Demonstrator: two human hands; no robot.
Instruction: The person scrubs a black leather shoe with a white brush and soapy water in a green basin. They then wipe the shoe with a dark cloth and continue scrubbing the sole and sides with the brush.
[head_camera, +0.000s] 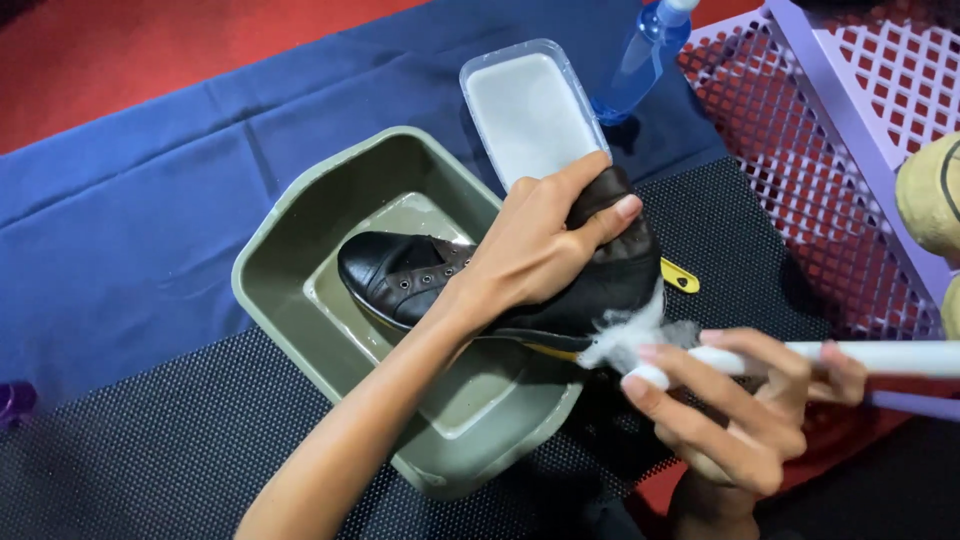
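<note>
Shoe (420, 275) in left-hand (535, 250) grip, brush (860, 358) at heel

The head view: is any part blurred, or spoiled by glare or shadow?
Head view: mostly sharp; the brush bristles smear at the shoe heel, held by the left hand; the right hand holds the brush. Soft glare on the shoe toe; dark shadow below the basin.

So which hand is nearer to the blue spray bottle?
Left. The left hand grips the black shoe's heel just below the spray bottle; the right hand holds a white brush lower down, farther away.
</note>
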